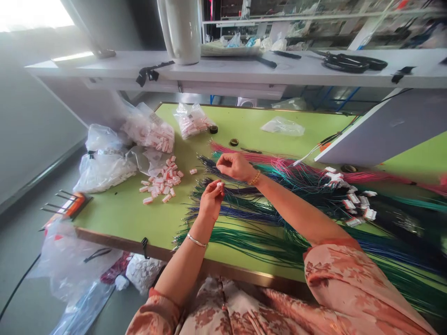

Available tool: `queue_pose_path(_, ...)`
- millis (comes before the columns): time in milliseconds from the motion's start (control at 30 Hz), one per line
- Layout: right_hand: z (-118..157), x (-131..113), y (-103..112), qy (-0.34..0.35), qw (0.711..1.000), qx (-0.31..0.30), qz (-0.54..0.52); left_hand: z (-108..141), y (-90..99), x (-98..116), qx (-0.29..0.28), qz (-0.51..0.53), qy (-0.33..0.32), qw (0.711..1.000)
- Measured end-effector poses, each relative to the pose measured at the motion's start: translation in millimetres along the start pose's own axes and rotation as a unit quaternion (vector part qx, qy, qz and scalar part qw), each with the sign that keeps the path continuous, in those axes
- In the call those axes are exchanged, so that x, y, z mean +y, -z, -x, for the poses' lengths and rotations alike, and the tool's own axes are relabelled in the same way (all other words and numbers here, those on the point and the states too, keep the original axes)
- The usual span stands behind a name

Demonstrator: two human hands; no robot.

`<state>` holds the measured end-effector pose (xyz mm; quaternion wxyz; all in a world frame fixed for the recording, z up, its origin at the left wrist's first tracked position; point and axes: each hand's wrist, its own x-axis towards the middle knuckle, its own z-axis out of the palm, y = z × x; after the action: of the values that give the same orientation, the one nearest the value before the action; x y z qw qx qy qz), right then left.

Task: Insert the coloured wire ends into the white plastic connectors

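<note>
My left hand (212, 197) is closed around a small white connector (220, 185), held upright between thumb and fingers. Just above and to the right, my right hand (233, 166) is pinched over the ends of the dark wires; whatever its fingertips hold is too small to make out. Bundles of green wires (251, 244), blue wires (244, 214) and pink wires (272, 160) run across the green table (122, 218) to the right. A loose pile of white and pink connectors (162, 181) lies left of my hands.
Plastic bags of connectors (150, 128) stand at the back left. White connectors with wires (352, 200) lie on the right. A shelf (223, 70) above the table's back holds a white jug (181, 30) and black scissors (349, 61). An orange-based pronged rack (75, 204) is at the left edge.
</note>
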<state>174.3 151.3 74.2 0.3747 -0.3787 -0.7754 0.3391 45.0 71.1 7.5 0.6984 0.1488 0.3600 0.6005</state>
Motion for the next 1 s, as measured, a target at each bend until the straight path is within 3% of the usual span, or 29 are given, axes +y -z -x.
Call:
queue_pose_path(133,41.2,1.4,-2.3,-0.012,1.0,-0.003,0.027,-0.4,-0.4,0.0,-0.023,0.01,0.013,1.0)
queue_pose_path(267,62.0,6.6,-5.7,-0.022,0.998,0.015,0.065,1.1,-2.7,-0.1,-0.015,0.002,0.021,1.0)
queue_pose_path(533,68.6,5.6,-5.3,0.014,0.99,0.034,0.135,3.3,-4.7,-2.0,-0.034,-0.002,0.027,0.999)
queue_pose_path(767,71.0,8.7,-11.7,0.069,0.975,0.022,0.211,1.8,-1.7,-9.2,-0.017,-0.042,-0.006,0.999)
queue_pose_path(1000,75.7,10.1,-14.0,0.045,0.971,0.013,0.236,1.8,0.0,-8.4,0.002,-0.079,-0.037,0.996)
